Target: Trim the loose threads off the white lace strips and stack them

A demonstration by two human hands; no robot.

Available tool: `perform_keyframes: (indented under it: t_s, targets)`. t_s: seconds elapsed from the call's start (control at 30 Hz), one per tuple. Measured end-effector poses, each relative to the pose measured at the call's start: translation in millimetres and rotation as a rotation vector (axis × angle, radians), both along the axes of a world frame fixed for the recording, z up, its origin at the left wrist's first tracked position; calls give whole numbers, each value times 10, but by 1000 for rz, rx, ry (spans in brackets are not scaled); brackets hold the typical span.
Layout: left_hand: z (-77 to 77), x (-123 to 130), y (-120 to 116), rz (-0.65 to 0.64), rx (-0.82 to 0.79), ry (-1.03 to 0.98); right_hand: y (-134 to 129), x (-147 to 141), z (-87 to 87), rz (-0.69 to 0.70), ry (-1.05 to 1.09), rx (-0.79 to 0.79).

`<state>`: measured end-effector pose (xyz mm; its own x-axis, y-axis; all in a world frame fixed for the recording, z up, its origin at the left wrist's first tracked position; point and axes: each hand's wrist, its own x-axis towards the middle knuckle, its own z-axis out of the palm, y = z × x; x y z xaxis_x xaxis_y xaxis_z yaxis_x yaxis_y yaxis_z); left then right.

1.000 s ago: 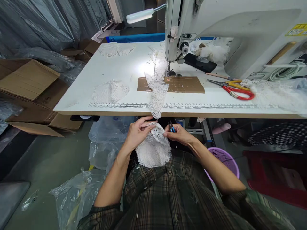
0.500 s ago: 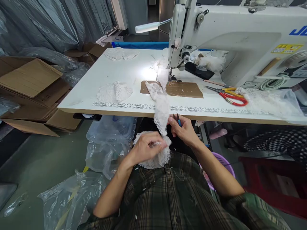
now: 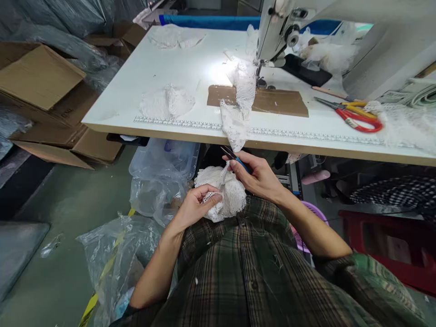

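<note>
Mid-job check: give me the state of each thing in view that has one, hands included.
Left hand: pinching the lace piece.
Right hand: gripping the blue snips, fingertips at the lace piece.
Blue snips: held, blades pointing away from the palm.
Lace piece: bunched below the table edge.
Lace strip: draped over the brown strip.
Red-handled scissors: lying on the table.
Cardboard box: open, flaps spread.

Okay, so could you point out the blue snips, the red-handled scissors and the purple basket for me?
Blue snips point(image 3: 242, 165): head view, on the blue handle.
Red-handled scissors point(image 3: 350, 121): head view, on the red handle.
Purple basket point(image 3: 315, 210): head view, on the wall near the rim.
</note>
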<state>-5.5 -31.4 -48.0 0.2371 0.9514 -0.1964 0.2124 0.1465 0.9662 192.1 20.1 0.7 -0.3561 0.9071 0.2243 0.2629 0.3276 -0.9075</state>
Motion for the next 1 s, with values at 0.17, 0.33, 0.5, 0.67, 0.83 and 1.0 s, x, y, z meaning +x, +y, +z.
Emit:
perform_keyframes:
  t_s: [0.17, 0.33, 0.5, 0.67, 0.83, 1.0]
  targets:
    - [-47, -35, -43, -34, -53, -35, -314, 107, -358, 39, -38, -151]
    - [-71, -30, -31, -13, -66, -48, -469, 127, -531, -5, -228, -327]
    - [-43, -12, -24, -12, -66, -58, -426, 43, -532, -5, -339, -212]
    - [-42, 15, -17, 44, -97, -34, -370, -22, -579, -60, -388, -169]
    - [-42, 31, 2, 52, -128, -82, -442, 32, -579, -35, -284, -239]
    - [-21, 50, 39, 58, -151, -105, -458, 87, -511, -16, -136, -260]
